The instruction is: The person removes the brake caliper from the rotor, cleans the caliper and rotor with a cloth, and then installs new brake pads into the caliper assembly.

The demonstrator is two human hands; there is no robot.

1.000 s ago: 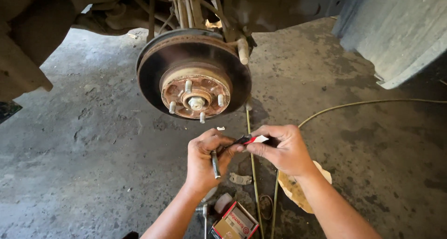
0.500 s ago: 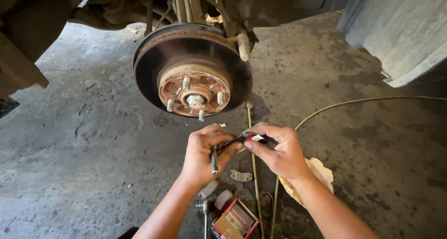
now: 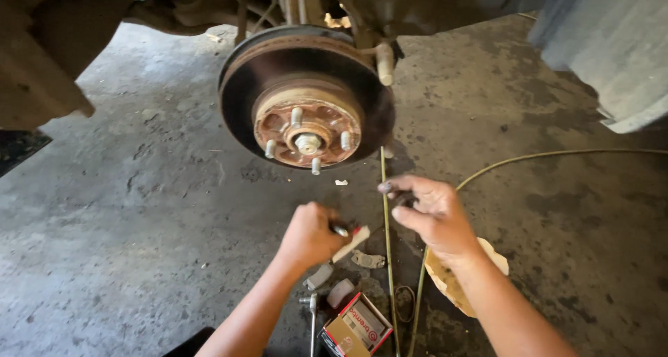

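A rusty brake disc (image 3: pixel 306 99) with a hub and several wheel studs hangs under the car at top centre. Below it my left hand (image 3: pixel 309 235) is closed around a small white and red tube (image 3: pixel 351 242) and a thin metal pin. My right hand (image 3: pixel 431 214) is to the right of it, apart from the left, pinching a small dark part (image 3: pixel 385 187) between thumb and fingertips.
On the concrete floor near my arms lie a small red and white cardboard box (image 3: pixel 356 327), a ratchet handle (image 3: pixel 312 315), small metal clips (image 3: pixel 367 259) and a yellowish rag (image 3: pixel 456 284). A thin hose (image 3: pixel 543 156) runs across the floor to the right. A grey panel (image 3: pixel 612 44) stands top right.
My hands were together on the tube; now they have separated. The left keeps the tube, the right has moved up and right with a small dark part.
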